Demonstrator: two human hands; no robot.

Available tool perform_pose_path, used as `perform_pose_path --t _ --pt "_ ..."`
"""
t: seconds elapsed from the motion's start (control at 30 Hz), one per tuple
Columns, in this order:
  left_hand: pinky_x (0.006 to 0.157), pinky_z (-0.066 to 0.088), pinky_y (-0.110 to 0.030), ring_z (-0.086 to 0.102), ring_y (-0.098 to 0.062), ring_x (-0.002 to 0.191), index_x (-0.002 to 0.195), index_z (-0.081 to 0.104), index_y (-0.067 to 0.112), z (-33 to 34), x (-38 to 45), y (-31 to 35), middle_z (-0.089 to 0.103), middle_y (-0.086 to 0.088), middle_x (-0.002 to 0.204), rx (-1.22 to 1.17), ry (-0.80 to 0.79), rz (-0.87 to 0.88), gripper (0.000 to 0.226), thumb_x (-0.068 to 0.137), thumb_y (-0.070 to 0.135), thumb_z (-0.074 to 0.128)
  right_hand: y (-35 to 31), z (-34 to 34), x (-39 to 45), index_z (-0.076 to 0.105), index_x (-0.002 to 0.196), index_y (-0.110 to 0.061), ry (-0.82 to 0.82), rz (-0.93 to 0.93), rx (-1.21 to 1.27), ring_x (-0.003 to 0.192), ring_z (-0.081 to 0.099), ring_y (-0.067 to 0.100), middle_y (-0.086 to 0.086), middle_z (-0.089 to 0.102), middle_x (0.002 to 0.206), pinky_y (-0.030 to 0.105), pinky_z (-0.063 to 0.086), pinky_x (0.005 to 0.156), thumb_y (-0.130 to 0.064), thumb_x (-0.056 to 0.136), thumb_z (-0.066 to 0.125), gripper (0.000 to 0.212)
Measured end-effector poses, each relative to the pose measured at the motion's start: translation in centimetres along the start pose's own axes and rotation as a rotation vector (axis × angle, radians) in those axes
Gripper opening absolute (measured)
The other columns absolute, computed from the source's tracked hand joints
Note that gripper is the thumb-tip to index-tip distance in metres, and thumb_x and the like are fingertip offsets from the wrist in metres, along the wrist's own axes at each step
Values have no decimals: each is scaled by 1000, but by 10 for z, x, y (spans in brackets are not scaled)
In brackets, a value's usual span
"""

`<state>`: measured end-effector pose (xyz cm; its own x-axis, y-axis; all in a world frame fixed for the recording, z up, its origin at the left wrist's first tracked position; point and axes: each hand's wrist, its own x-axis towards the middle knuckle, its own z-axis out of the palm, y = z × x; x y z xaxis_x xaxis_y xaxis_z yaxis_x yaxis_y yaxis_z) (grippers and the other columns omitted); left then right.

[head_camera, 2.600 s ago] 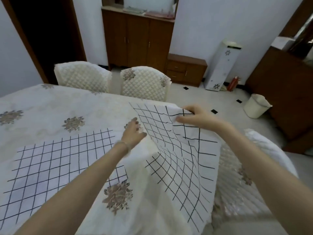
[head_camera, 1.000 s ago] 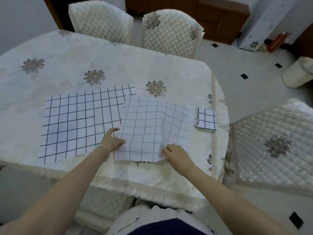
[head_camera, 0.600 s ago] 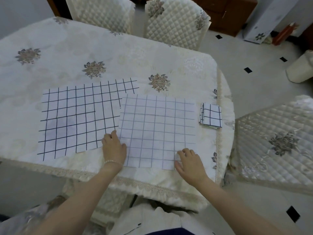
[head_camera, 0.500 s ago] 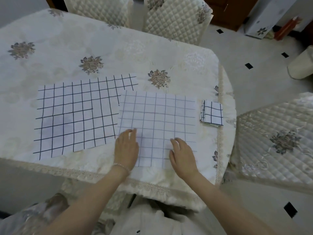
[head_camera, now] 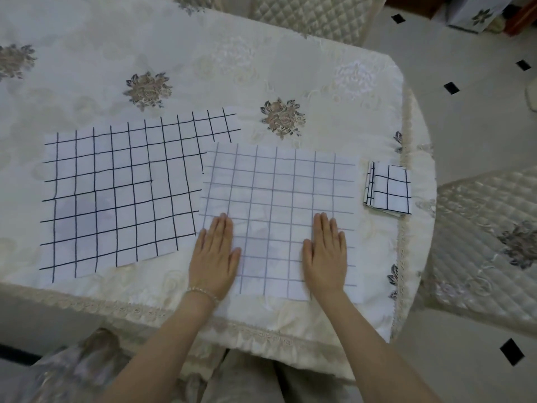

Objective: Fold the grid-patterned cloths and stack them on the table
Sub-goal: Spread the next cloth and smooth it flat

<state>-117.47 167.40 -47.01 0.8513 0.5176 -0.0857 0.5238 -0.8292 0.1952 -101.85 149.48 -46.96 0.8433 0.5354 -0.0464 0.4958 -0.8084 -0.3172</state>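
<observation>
Presently my left hand (head_camera: 214, 255) and right hand (head_camera: 326, 255) press flat, fingers straight, on the pale-grid cloth (head_camera: 277, 199) spread on the table (head_camera: 203, 68), beside the folded cloth (head_camera: 388, 189).

Three grid-patterned cloths lie on the table (head_camera: 261, 68): one spread cloth with dark lines (head_camera: 116, 193) at the left of the frame, one spread cloth with pale lines (head_camera: 276, 193) at the centre, and one small folded cloth (head_camera: 389, 189) at the right, near the table's edge. Two hands rest flat on the pale-lined cloth, the left hand (head_camera: 213, 257) and the right hand (head_camera: 325, 254). One bracelet (head_camera: 202, 292) circles the left wrist. Two quilted chair backs show, one at the top (head_camera: 313, 13) and one at the right (head_camera: 488, 242).
</observation>
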Motion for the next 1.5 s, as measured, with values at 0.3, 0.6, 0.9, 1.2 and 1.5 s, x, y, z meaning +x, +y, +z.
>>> perform_pose_path --t 0.3,0.6,0.9,1.2,1.5 --pt "101 40 -50 54 -38 117 123 56 0 -46 149 46 55 -23 128 -107 139 256 43 80 4 60 -3 -2 2 25 151 -14 2 16 13 146 17 18 -1 23 157 38 10 119 -34 96 25 58" --pt "112 11 -51 42 -30 120 123 55 15 -70 227 70 57 -7 118 143 -95 187 36 89 24 53 -2 -3 3 27 150 -14 2 11 26 146 16 16 -1 25 157 39 13 118 -32 95 29 58" --pt "69 45 -26 58 -10 78 88 63 27 -100 139 78 62 12 81 -287 -436 337 17 80 43 62 -4 -4 4 55 130 -11 80 -6 42 128 48 27 7 57 131 43 28 111 -27 89 41 47" --pt "90 38 -36 45 -27 110 125 52 22 -60 160 70 50 -4 117 -83 -437 235 47 84 46 60 -4 -5 3 67 117 -14 108 3 25 114 56 27 6 68 114 39 31 107 -31 88 48 39" --pt "73 44 -34 59 -25 88 87 64 15 -64 179 72 68 -3 88 -195 -203 279 7 88 19 58 -2 -6 2 66 106 -11 146 -18 68 113 54 27 7 64 113 39 30 110 -21 86 52 27"
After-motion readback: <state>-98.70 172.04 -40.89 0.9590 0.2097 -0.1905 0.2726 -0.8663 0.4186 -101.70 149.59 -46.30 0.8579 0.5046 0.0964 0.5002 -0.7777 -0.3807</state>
